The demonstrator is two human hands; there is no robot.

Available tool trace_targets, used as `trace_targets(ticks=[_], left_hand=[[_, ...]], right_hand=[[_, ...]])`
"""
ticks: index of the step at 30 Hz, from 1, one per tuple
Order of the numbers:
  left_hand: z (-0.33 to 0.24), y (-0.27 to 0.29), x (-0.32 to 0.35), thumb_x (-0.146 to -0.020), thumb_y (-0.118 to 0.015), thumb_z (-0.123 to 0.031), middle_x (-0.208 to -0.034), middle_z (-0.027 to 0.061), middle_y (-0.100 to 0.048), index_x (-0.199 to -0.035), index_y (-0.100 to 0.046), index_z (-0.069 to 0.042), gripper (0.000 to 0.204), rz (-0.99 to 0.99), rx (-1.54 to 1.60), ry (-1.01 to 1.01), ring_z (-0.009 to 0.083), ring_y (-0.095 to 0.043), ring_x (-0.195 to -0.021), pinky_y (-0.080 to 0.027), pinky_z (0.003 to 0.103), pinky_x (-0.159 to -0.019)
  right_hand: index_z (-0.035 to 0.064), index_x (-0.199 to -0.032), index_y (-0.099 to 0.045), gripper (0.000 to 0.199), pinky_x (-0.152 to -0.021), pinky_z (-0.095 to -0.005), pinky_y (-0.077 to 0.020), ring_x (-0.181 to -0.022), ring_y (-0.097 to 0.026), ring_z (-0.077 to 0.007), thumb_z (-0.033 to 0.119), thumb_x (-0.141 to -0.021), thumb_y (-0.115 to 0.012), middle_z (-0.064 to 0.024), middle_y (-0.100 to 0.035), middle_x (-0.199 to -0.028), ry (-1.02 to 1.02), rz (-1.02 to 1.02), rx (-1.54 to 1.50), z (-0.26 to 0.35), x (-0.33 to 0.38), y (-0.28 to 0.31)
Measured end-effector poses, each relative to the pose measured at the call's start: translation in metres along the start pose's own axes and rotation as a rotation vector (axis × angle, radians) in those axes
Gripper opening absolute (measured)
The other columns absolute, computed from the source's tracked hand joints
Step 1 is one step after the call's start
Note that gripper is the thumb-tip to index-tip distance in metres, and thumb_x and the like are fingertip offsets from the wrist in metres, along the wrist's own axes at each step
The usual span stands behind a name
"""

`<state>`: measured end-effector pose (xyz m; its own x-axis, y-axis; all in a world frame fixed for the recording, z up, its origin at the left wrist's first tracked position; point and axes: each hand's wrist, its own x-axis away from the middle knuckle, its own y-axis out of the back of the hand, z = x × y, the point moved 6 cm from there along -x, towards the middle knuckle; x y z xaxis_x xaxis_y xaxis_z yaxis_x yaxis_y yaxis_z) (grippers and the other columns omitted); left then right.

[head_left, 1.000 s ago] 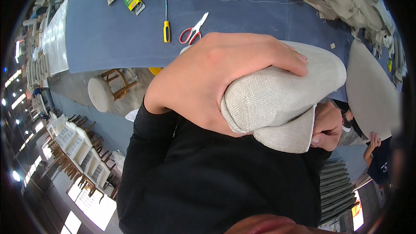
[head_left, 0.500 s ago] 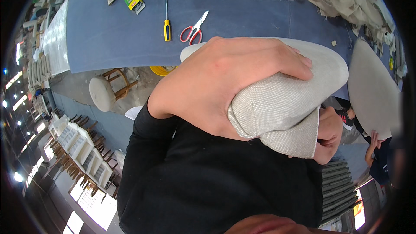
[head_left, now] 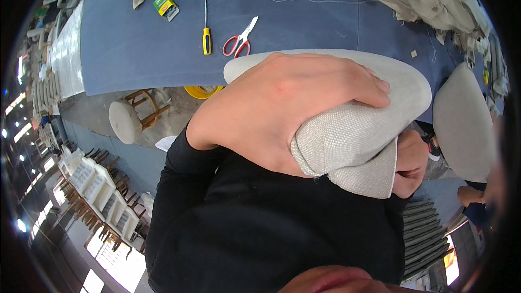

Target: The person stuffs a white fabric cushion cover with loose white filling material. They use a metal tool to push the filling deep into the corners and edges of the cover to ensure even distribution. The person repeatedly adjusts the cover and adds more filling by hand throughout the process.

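Note:
Close to my chest I have a curved, padded chair cushion [head_left: 404, 78] in light beige woven fabric. My left hand [head_left: 296, 97] is wrapped over its top, thumb and fingers pressing on the cloth. At the near end the cover forms a folded corner with a loose flap [head_left: 369, 173]. Behind that flap my right hand [head_left: 411, 163] is closed on the cover's edge, its fingertips partly hidden. Just beyond the cushion, red-handled scissors [head_left: 240, 38] lie on the blue-grey tabletop [head_left: 146, 49], beside a yellow-handled screwdriver [head_left: 206, 35].
A green and yellow box [head_left: 166, 7] lies at the far left. Beige fabric [head_left: 434, 0] is heaped at the far right. Another person's hand [head_left: 471, 195] is near a second padded panel [head_left: 461, 125]. A round stool [head_left: 126, 121] stands left of the table.
The view has shifted slightly. At the right, the other person's panel and hand have moved lower. My hands keep nearly the same hold on the cushion.

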<state>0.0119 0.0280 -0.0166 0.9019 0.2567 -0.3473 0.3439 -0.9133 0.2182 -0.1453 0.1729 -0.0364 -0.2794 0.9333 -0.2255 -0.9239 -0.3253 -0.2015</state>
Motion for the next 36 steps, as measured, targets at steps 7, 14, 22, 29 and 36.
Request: trace_targets(ticks=[7, 14, 22, 29, 36], left_hand=[[-0.007, -0.009, -0.003, -0.071, -0.088, -0.021, -0.122, 0.0152, -0.069, -0.128, -0.061, -0.004, 0.065, -0.058, -0.056, -0.067, 0.0408, -0.068, -0.112, -0.056, 0.047, -0.095], [-0.007, -0.006, -0.001, -0.070, -0.093, -0.026, -0.131, 0.0211, -0.071, -0.132, -0.067, 0.003, 0.073, 0.001, -0.027, 0.023, 0.0392, -0.069, -0.127, -0.053, 0.049, -0.110], [-0.005, -0.016, 0.001, -0.068, -0.089, -0.021, -0.129, 0.0154, -0.068, -0.133, -0.060, -0.004, 0.073, -0.018, -0.042, -0.060, 0.0407, -0.067, -0.115, -0.054, 0.048, -0.099], [-0.006, -0.022, -0.006, -0.064, -0.090, -0.020, -0.129, 0.0140, -0.066, -0.133, -0.059, -0.006, 0.077, -0.003, -0.104, -0.042, 0.0408, -0.065, -0.115, -0.054, 0.048, -0.097], [-0.008, -0.014, -0.013, -0.065, -0.094, -0.023, -0.127, 0.0115, -0.069, -0.130, -0.062, -0.008, 0.074, -0.033, -0.072, 0.009, 0.0391, -0.066, -0.116, -0.054, 0.046, -0.097]], right_hand=[[-0.0117, -0.097, -0.078, 0.013, -0.042, -0.0258, -0.0400, -0.042, -0.063, -0.0165, 0.000, -0.093, -0.074, -0.0137, -0.071, -0.062, -0.010, -0.104, -0.079, 0.009, 0.009, -0.011], [-0.0102, -0.091, -0.078, 0.014, -0.045, -0.0285, -0.0422, -0.045, -0.064, -0.0192, 0.003, -0.093, -0.075, -0.0135, -0.069, -0.061, -0.039, -0.119, -0.010, 0.005, 0.015, -0.007], [-0.0079, -0.087, -0.078, 0.014, -0.050, -0.0290, -0.0440, -0.048, -0.064, -0.0197, 0.004, -0.094, -0.073, -0.0127, -0.071, -0.065, 0.047, -0.088, 0.002, 0.001, 0.014, -0.005], [-0.0074, -0.090, -0.079, 0.018, -0.051, -0.0303, -0.0466, -0.052, -0.069, -0.0200, 0.009, -0.096, -0.074, -0.0131, -0.074, -0.068, -0.066, -0.121, -0.125, 0.006, 0.030, -0.001], [-0.0015, -0.089, -0.082, 0.020, -0.050, -0.0342, -0.0453, -0.054, -0.064, -0.0197, 0.016, -0.098, -0.075, -0.0079, -0.074, -0.069, -0.107, 0.157, 0.068, 0.013, 0.087, 0.050]])
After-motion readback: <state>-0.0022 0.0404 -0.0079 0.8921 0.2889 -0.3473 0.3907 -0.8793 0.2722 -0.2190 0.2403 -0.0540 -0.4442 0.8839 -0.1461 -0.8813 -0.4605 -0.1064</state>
